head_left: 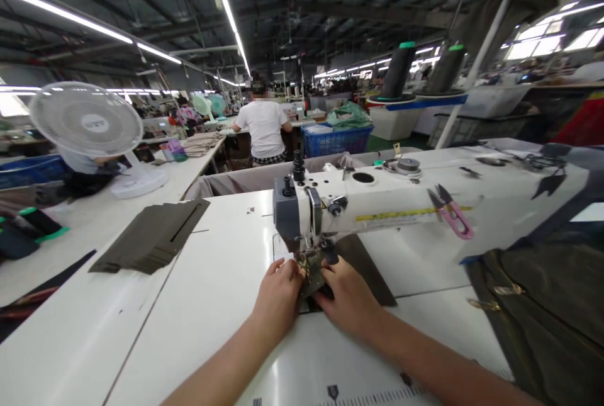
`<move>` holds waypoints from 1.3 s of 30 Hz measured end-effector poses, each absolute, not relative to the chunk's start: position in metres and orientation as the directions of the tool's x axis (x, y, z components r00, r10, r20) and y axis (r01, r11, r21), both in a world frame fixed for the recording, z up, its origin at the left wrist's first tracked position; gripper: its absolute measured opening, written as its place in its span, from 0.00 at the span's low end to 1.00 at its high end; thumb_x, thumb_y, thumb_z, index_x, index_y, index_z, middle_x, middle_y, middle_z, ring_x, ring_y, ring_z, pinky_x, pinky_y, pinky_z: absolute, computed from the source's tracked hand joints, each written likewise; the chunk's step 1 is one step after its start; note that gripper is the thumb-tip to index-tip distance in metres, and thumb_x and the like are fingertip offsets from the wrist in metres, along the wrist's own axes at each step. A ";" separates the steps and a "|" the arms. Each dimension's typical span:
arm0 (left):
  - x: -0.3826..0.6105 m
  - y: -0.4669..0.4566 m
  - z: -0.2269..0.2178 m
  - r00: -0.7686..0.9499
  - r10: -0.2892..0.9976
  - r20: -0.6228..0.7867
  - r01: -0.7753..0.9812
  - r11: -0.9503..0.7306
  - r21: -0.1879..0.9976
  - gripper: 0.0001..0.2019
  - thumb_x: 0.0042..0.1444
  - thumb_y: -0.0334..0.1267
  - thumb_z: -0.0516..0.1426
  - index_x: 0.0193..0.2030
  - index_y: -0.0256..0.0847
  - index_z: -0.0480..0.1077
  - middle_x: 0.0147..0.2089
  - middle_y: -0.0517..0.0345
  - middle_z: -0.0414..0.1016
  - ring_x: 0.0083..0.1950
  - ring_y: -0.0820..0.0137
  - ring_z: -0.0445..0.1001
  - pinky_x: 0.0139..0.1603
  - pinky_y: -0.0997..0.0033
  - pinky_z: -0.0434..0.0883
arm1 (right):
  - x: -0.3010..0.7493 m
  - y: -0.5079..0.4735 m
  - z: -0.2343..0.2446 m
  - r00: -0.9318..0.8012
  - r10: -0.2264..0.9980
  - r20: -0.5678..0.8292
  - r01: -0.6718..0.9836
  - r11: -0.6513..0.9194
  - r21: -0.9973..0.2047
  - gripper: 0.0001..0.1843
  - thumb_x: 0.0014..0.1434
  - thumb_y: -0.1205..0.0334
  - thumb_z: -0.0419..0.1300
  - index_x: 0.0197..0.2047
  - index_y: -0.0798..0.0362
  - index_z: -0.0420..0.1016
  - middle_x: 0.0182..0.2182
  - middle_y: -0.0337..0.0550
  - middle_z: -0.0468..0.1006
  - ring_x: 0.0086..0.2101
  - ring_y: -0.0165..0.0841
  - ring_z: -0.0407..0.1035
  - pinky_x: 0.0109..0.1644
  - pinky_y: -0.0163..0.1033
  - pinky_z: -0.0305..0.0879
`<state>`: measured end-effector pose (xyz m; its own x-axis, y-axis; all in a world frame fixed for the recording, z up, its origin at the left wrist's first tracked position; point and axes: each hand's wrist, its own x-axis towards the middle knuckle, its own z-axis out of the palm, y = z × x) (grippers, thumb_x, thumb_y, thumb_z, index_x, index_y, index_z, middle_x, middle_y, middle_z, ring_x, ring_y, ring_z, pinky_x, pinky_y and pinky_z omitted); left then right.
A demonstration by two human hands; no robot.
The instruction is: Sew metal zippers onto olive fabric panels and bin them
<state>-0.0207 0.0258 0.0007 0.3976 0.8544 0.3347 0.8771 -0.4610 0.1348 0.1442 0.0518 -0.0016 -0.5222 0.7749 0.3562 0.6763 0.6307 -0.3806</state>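
Note:
Under the needle area of a white and grey sewing machine (pixel 321 217) lies a dark olive fabric piece (pixel 368 270). My left hand (pixel 280 289) is closed at the fabric's left edge, just left of the presser foot, its fingertips partly hidden. On the other side, my right hand (pixel 352 296) pinches the fabric between thumb and curled fingers, close to the foot. Some brass-coloured metal (pixel 304 264) shows between the hands, too small to make out. Farther left on the white table (pixel 207 318) rests a stack of olive fabric pieces (pixel 151 236).
Pink-handled snips (pixel 450 211) lie on the machine arm beside a yellow tape measure (pixel 401 214). A dark bag-like item with zips (pixel 542 311) is at right. A white fan (pixel 89 123) stands at left. Beyond are thread cones (pixel 399 72), a blue crate (pixel 337 140) and a seated person (pixel 265 126).

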 end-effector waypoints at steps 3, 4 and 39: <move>-0.018 0.026 0.002 0.352 0.873 0.337 0.894 -0.421 0.157 0.14 0.42 0.24 0.53 0.37 0.38 0.69 0.36 0.52 0.69 0.43 0.63 0.68 0.51 0.59 0.65 | 0.140 0.060 -0.001 -0.583 0.760 0.288 0.662 0.649 -0.375 0.08 0.51 0.73 0.53 0.32 0.56 0.72 0.34 0.48 0.73 0.36 0.37 0.66 0.40 0.39 0.61; -0.018 0.025 0.003 0.336 0.877 0.345 0.899 -0.407 0.161 0.12 0.43 0.24 0.53 0.36 0.38 0.69 0.36 0.53 0.69 0.42 0.64 0.69 0.49 0.61 0.66 | 0.139 0.062 -0.001 -0.592 0.753 0.288 0.656 0.658 -0.371 0.09 0.51 0.73 0.52 0.31 0.56 0.72 0.34 0.48 0.73 0.36 0.36 0.67 0.40 0.38 0.61; -0.019 0.016 -0.006 0.631 0.665 0.400 0.713 -0.700 0.037 0.14 0.59 0.29 0.45 0.32 0.35 0.71 0.30 0.55 0.75 0.36 0.67 0.75 0.39 0.63 0.73 | 0.140 0.090 -0.006 -0.417 0.875 0.247 0.799 0.482 -0.360 0.08 0.52 0.65 0.53 0.30 0.57 0.73 0.32 0.49 0.75 0.36 0.37 0.69 0.35 0.35 0.57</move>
